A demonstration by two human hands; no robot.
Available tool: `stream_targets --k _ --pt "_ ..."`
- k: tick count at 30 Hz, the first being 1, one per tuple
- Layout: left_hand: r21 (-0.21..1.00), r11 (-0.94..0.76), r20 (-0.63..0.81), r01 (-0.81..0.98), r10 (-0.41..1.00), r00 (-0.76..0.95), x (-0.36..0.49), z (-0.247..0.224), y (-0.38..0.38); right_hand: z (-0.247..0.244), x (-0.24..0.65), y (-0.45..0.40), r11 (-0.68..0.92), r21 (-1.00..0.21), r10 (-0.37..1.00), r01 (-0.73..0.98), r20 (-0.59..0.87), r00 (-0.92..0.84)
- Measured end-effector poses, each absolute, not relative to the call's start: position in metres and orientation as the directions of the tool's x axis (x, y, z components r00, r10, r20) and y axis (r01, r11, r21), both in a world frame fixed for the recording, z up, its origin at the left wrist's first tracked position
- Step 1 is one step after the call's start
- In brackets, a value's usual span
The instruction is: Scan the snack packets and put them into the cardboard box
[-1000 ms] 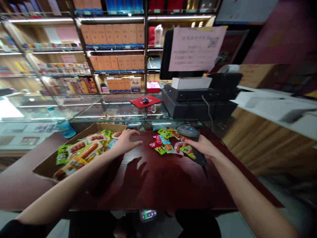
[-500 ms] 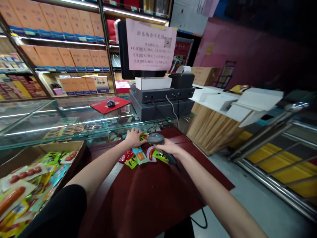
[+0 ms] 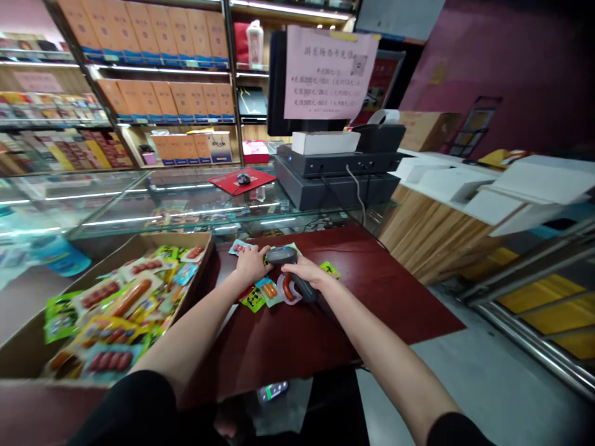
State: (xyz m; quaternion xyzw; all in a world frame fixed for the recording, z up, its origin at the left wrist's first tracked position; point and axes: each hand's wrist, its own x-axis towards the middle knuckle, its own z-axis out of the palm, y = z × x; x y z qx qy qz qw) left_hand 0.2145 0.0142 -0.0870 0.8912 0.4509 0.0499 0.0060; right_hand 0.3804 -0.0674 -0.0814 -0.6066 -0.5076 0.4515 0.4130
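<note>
My left hand (image 3: 252,263) rests on several sausage snack packets (image 3: 268,292) lying on a dark red counter top (image 3: 297,337). I cannot tell whether it grips one. My right hand (image 3: 302,268) is wrapped around the handle of a black handheld barcode scanner (image 3: 281,255), whose head sits just beside my left hand, above the packets. To the left stands an open cardboard box (image 3: 204,257), filled with many more sausage packets (image 3: 116,306).
A glass display counter (image 3: 139,204) runs behind the red top, with a red mat and computer mouse (image 3: 242,179) on it. A black till stack (image 3: 334,179) stands beyond, under a pink notice (image 3: 330,73). A wood-panelled counter (image 3: 432,232) lies to the right.
The view has swung back left, bringing the box into view again. My left hand has moved from beside the box onto the packets, and the scanner stays in my right hand.
</note>
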Motion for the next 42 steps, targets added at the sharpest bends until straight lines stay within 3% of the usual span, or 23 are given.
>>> stream_targets --k 7,13,17,21,24,27,33,37,40,42 --pt "-0.028 -0.564 -0.106 0.825 0.823 0.559 0.123 -0.046 -0.009 -0.069 0.287 -0.070 -0.083 -0.966 0.997 0.244 -0.082 0.017" --pt "0.043 -0.675 -0.033 0.737 0.736 0.676 0.095 -0.021 -0.017 -0.037 0.331 -0.098 -0.027 -0.967 0.995 0.252 -0.002 0.099" --pt "0.168 -0.697 0.076 0.697 0.714 0.696 0.130 -0.021 -0.029 -0.027 0.400 -0.131 -0.077 -0.976 0.979 0.204 -0.035 0.203" --pt "0.300 -0.731 0.108 0.613 0.665 0.739 0.225 -0.038 -0.053 -0.034 0.452 -0.159 -0.130 -0.981 0.944 0.144 -0.079 0.320" --pt "0.265 -0.814 0.170 0.518 0.568 0.805 0.298 -0.056 -0.069 -0.042 0.468 -0.170 -0.132 -0.983 0.931 0.128 -0.078 0.356" --pt "0.193 -0.851 0.100 0.488 0.512 0.853 0.334 -0.069 -0.078 -0.048 0.472 -0.173 -0.141 -0.980 0.926 0.140 -0.080 0.369" --pt "0.200 -0.708 -0.050 0.677 0.683 0.729 0.272 -0.057 -0.044 -0.036 0.441 -0.142 -0.100 -0.979 0.978 0.180 -0.064 0.199" --pt "0.530 -0.382 -0.106 0.757 0.856 0.506 0.174 -0.028 -0.006 -0.013 0.394 -0.097 0.020 -0.971 1.000 0.238 0.017 -0.014" --pt "0.846 -0.161 -0.062 0.509 0.917 0.394 0.114 -0.013 0.007 0.002 0.360 -0.068 0.130 -0.947 0.989 0.295 0.105 -0.100" --pt "0.954 -0.045 -0.071 0.296 0.927 0.369 0.090 -0.009 0.009 0.005 0.345 -0.057 0.197 -0.923 0.970 0.330 0.135 -0.202"
